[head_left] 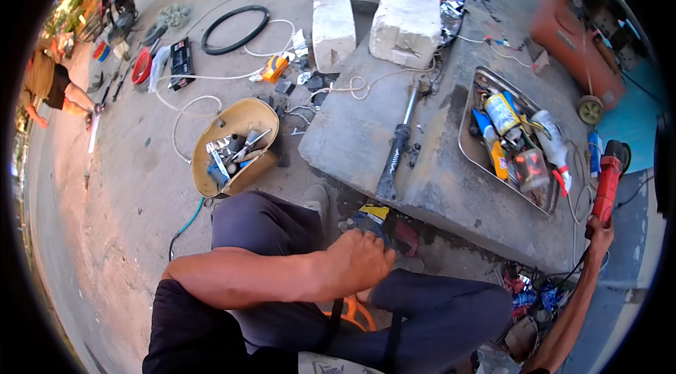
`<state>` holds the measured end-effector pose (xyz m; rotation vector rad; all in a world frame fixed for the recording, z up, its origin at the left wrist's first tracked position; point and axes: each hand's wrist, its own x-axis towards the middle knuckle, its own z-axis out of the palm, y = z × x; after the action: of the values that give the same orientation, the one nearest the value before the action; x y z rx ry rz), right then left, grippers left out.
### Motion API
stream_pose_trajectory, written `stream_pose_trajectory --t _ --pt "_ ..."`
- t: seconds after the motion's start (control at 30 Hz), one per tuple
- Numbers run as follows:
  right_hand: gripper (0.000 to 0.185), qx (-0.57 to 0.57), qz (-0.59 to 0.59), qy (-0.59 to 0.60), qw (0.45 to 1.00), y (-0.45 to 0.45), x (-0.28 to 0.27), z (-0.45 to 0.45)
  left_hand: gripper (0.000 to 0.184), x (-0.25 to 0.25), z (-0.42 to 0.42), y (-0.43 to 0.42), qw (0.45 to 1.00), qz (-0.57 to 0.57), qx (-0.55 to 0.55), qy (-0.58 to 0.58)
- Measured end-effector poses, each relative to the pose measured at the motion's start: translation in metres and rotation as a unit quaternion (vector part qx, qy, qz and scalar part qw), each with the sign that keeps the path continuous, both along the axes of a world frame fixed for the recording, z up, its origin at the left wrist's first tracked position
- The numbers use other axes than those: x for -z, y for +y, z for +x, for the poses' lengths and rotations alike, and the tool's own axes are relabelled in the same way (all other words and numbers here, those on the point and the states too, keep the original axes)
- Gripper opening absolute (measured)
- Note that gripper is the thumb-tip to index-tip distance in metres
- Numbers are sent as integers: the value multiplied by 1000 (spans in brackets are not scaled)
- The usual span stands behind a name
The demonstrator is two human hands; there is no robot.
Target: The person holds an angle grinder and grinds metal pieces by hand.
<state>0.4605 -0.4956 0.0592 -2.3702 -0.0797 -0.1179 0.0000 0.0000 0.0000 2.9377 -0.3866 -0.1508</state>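
My right hand [600, 234] is wrapped round the lower end of a red angle grinder [607, 191], held upright at the right edge of the slab. A dark cord hangs from beneath that hand. My left hand [360, 259] is closed above my lap, between my knees. What its fingers hold, if anything, is hidden. Just beyond it shows a yellow and dark item [373, 215] that I cannot name. On the concrete slab [345, 127] lies a black cylinder with a bare metal rod [400, 141], pointing away from me.
A metal tray [470, 152] of cans, tubes and bottles lies on the slab. White blocks [405, 18] stand at its far end. A cut-open tan container [243, 117] holds tools on the ground. A red tank [572, 46] is at right. Another person [53, 82] is far left.
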Motion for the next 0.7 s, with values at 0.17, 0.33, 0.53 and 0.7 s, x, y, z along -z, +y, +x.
stream_pose_trajectory --t 0.17,0.33,0.53,0.7 --pt "61 -36 255 -196 946 46 -83 -133 34 -26 20 -15 982 -138 53 -114" --pt "67 -161 389 -194 886 134 -129 -219 57 -74 29 -37 924 -365 60 -99" --pt "79 -310 522 -36 794 203 -101 -326 77 -65 31 -55 845 -489 52 -212" --pt "88 -317 550 19 773 242 -66 -365 100 -74 25 -61 801 -586 123 27"
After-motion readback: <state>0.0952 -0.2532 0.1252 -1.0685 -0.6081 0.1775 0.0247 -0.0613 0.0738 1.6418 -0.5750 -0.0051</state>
